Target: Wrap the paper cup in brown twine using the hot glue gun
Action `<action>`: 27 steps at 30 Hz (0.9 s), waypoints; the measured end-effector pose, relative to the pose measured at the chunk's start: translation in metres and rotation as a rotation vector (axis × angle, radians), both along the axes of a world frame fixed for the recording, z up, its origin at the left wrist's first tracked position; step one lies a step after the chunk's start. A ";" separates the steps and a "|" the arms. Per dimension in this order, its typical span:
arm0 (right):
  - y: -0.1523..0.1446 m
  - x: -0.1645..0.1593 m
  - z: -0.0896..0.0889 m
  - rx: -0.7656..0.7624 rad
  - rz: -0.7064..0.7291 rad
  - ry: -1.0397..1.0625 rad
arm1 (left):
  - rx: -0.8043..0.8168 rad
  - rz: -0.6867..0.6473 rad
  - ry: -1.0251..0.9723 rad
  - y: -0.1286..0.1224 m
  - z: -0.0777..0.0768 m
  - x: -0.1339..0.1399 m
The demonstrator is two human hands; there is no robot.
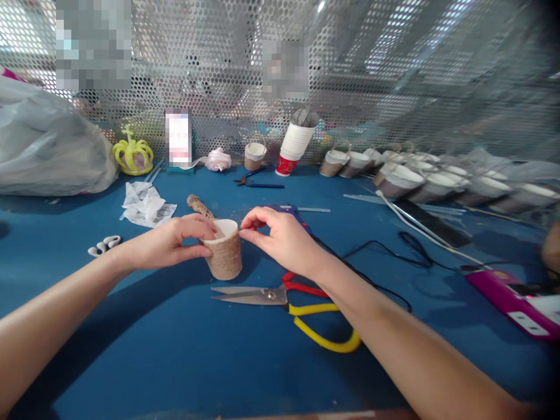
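A paper cup (225, 259) wrapped in brown twine is tilted a little above the blue table. My left hand (184, 239) grips its left rim, fingers inside and thumb outside. My right hand (275, 233) is at the right of the rim, thumb and forefinger pinched together; what lies between them is too small to name. Behind the cup lies a roll of twine (200, 205). A blue glue gun (291, 213) is partly hidden behind my right hand. Large scissors (262, 296) with red and yellow handles lie under my right forearm, blades pointing left.
Pliers (258, 182), a stack of paper cups (297, 143) and a small wrapped basket (255, 156) stand or lie behind. Several finished-looking baskets (400, 178) line the back right. A black cable runs to a magenta power strip (511, 303). At left are crumpled white material (146, 204) and a plastic bag (48, 140).
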State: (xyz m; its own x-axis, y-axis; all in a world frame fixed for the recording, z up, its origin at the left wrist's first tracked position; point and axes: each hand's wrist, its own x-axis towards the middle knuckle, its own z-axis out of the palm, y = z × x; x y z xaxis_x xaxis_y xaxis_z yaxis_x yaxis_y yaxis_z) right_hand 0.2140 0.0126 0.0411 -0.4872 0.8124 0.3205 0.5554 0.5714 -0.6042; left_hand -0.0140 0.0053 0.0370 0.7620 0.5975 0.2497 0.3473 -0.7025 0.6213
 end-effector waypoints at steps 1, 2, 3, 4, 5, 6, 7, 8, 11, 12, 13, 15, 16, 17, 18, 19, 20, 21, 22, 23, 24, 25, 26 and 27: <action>0.000 0.001 0.000 -0.029 0.000 0.019 | 0.010 -0.016 -0.003 0.001 0.000 0.000; 0.001 0.001 -0.001 -0.052 0.004 0.037 | 0.017 -0.028 -0.006 0.001 0.000 -0.001; 0.001 0.001 -0.001 -0.066 0.009 0.051 | 0.019 -0.037 -0.009 0.002 0.000 -0.001; 0.001 0.002 -0.001 -0.075 0.015 0.061 | 0.017 -0.042 -0.010 0.002 0.000 -0.001; 0.002 0.002 -0.001 -0.080 0.023 0.066 | 0.012 -0.045 -0.011 0.002 0.000 -0.002; 0.002 0.002 -0.001 -0.082 0.030 0.066 | 0.007 -0.048 -0.011 0.003 0.000 -0.002; 0.002 0.002 -0.001 -0.082 0.037 0.063 | 0.003 -0.051 -0.008 0.003 0.000 -0.002; 0.003 0.002 -0.001 -0.081 0.043 0.058 | 0.000 -0.054 -0.006 0.004 0.000 -0.003; 0.003 0.002 0.000 -0.074 0.051 0.054 | -0.004 -0.054 -0.008 0.005 -0.001 -0.004; 0.002 0.002 0.000 -0.071 0.052 0.056 | -0.001 -0.052 -0.011 0.005 -0.001 -0.005; 0.002 0.002 0.001 -0.068 0.051 0.060 | 0.003 -0.051 -0.014 0.005 -0.002 -0.005; 0.002 0.002 0.002 -0.060 0.048 0.065 | 0.013 -0.051 -0.017 0.006 -0.002 -0.006; 0.001 0.002 0.003 -0.056 0.048 0.066 | 0.016 -0.050 -0.016 0.006 -0.003 -0.006; 0.001 0.002 0.003 -0.053 0.047 0.066 | 0.017 -0.050 -0.015 0.006 -0.003 -0.006; 0.001 0.002 0.003 -0.049 0.046 0.065 | 0.017 -0.048 -0.014 0.006 -0.003 -0.006; 0.001 0.001 0.003 -0.045 0.045 0.063 | 0.016 -0.047 -0.012 0.006 -0.002 -0.006; 0.001 0.001 0.003 -0.042 0.044 0.061 | 0.015 -0.045 -0.009 0.005 -0.002 -0.006; 0.001 0.001 0.003 -0.040 0.043 0.058 | 0.016 -0.043 -0.007 0.005 -0.002 -0.006; 0.001 0.000 0.003 -0.040 0.043 0.056 | 0.016 -0.042 -0.003 0.005 -0.001 -0.006; 0.001 0.000 0.003 -0.040 0.044 0.053 | 0.015 -0.043 -0.001 0.005 -0.001 -0.006; 0.001 -0.001 0.003 -0.042 0.048 0.050 | 0.012 -0.043 0.002 0.005 -0.001 -0.006; 0.000 -0.001 0.003 -0.046 0.055 0.048 | 0.007 -0.046 0.004 0.005 0.000 -0.006; 0.000 -0.001 0.003 -0.050 0.064 0.047 | 0.002 -0.050 0.007 0.005 0.000 -0.006; 0.000 -0.001 0.003 -0.054 0.076 0.048 | -0.003 -0.054 0.009 0.005 0.000 -0.006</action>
State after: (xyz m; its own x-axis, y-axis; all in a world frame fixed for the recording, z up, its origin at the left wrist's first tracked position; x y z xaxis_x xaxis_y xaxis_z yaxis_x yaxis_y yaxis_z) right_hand 0.2126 0.0129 0.0439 -0.5333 0.7906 0.3010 0.4817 0.5763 -0.6602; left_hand -0.0200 0.0105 0.0369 0.7957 0.5558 0.2407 0.3144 -0.7187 0.6202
